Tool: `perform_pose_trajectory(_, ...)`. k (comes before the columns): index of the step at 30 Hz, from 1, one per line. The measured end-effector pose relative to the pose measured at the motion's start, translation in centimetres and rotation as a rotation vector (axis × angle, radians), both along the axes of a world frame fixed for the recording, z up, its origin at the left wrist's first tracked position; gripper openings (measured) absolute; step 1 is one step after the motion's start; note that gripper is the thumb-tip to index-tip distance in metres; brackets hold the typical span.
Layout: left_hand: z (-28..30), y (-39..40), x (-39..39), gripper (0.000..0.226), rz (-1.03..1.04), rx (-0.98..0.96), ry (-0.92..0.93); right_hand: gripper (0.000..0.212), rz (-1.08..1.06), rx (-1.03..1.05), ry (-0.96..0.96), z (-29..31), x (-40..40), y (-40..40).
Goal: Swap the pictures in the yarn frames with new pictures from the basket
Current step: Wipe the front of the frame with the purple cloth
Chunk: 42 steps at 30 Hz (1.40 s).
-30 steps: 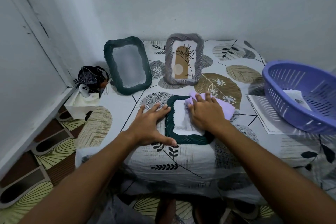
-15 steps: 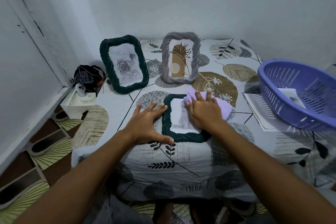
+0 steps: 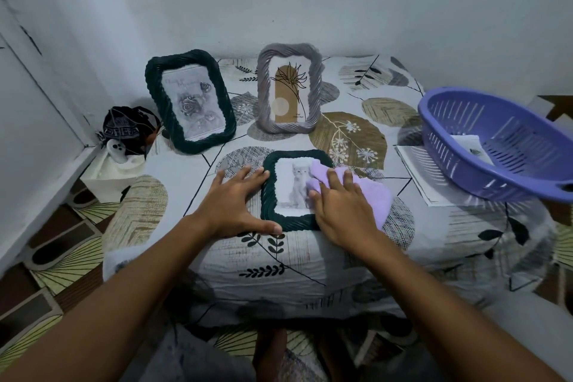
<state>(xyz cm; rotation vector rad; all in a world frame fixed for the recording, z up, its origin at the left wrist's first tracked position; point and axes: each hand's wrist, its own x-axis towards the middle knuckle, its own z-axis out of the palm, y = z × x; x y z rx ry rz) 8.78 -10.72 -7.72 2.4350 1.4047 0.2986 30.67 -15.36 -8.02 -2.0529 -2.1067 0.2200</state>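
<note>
At the far left edge a small white game controller (image 3: 117, 149) lies beside a dark patterned bundle (image 3: 125, 127), off the leaf-print cloth-covered worktop (image 3: 356, 257). Next, upper left of centre, a dark green yarn frame (image 3: 189, 104) stands tilted, holding a grey rose picture. The left hand (image 3: 236, 205) lies flat with fingers spread, its thumb along the lower edge of a second dark green yarn frame (image 3: 273, 220) that lies flat at centre with a kitten picture (image 3: 294, 187) inside. Behind it stands a grey yarn frame (image 3: 290, 88). The right hand (image 3: 342, 211) presses a lilac cloth (image 3: 372, 195) onto that flat frame's right side, fingers extended. At right, a purple slotted plastic basket (image 3: 496, 146) holds what seems to be a paper print (image 3: 471, 149).
</note>
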Motion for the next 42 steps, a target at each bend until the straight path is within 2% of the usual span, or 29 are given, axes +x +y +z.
perform_pose_trajectory(9,-0.4,0.3,-0.1,0.131,-0.005,0.001,-0.005,0.057,-0.014,-0.091,0.103,0.8,1.5,6.4)
perform_pose_trajectory(20,-0.4,0.2,0.0,0.129,0.007,0.012,0.009,0.054,0.14,-0.118,0.207,1.4,2.7,-0.3)
perform_pose_trajectory(24,-0.3,0.2,0.0,0.13,0.011,0.018,0.016,0.052,0.178,-0.15,0.306,1.4,3.7,-2.5)
perform_pose_trajectory(31,-0.4,0.2,0.1,0.131,0.009,0.02,0.019,0.048,0.211,-0.197,0.389,1.8,3.0,-2.0)
perform_pose_trajectory(37,-0.4,0.2,0.1,0.135,0.013,0.028,0.031,0.045,0.292,-0.177,0.301,1.7,0.1,-1.4)
perform_pose_trajectory(42,-0.4,0.4,-0.1,0.139,-0.01,0.008,0.037,0.046,0.3,-0.179,0.349,2.1,2.1,-1.5)
